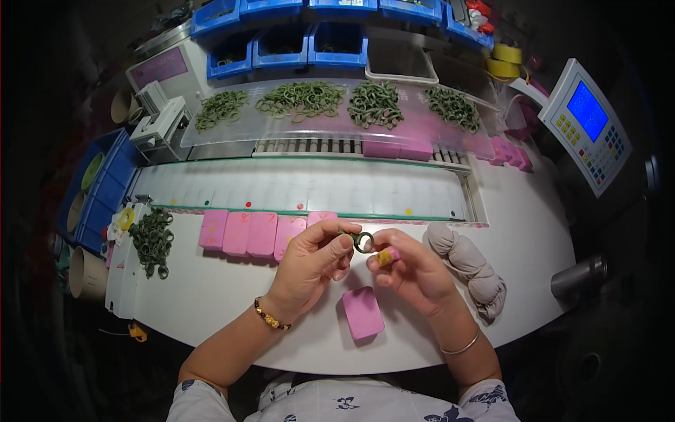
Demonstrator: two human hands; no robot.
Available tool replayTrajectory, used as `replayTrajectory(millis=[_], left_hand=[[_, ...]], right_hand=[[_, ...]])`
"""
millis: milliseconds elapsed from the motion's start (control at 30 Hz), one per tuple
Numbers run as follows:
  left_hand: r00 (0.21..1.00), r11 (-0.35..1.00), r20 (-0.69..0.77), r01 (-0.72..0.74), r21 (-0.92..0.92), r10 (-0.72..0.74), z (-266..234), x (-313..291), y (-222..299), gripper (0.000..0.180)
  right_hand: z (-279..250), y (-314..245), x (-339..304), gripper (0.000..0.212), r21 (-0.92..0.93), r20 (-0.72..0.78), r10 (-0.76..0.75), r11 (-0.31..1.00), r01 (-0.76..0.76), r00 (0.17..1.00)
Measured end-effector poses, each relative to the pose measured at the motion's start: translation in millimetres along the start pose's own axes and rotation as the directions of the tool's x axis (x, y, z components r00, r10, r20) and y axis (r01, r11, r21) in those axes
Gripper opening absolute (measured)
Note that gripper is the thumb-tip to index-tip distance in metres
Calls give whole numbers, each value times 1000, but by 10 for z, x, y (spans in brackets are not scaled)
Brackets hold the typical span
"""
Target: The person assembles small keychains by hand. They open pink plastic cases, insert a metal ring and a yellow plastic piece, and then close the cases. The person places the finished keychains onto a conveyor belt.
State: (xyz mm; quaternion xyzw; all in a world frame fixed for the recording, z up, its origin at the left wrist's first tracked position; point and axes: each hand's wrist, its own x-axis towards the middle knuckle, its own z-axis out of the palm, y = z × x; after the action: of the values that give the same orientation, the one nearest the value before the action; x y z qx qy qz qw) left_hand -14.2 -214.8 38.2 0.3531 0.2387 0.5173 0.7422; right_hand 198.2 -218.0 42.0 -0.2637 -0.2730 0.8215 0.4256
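Between the thumb and fingers of my left hand [316, 257] is a dark green ring [363, 243], held up above the white table with its opening in view. My right hand [415, 271] is beside it, fingers curled, with a small yellow-and-pink piece [385, 257] at its fingertips. Whether that piece is pinched or worn on a finger is hard to make out. Below both hands a pink block [363, 313] lies on the table. Behind my left hand stands a row of pink blocks [261, 233], partly hidden by that hand.
A pile of green rings [151, 239] lies at left; more piles [302, 98] sit on a clear shelf over a roller track [309, 146]. A white conveyor belt [302, 186] crosses the middle. At right are a grey cloth roll [467, 267] and a control panel [589, 116].
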Motion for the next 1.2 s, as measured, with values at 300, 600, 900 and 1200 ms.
replayTrajectory(millis=[300,600,900,1200], left_hand=[[963,769,10,-220,600,268,-7,-25,-76,15],[832,137,374,-461,877,410,9,-28,24,7],[940,361,221,-307,881,260,37,-60,48,12],[994,833,99,-94,545,47,-7,-66,59,13]], right_hand=[[181,80,-13,9,-478,-99,-300,850,219,949],[132,141,13,10,-722,86,-523,553,415,848],[153,117,-13,15,-862,319,-588,147,486,744],[134,28,-19,12,-435,-49,-295,866,245,954]])
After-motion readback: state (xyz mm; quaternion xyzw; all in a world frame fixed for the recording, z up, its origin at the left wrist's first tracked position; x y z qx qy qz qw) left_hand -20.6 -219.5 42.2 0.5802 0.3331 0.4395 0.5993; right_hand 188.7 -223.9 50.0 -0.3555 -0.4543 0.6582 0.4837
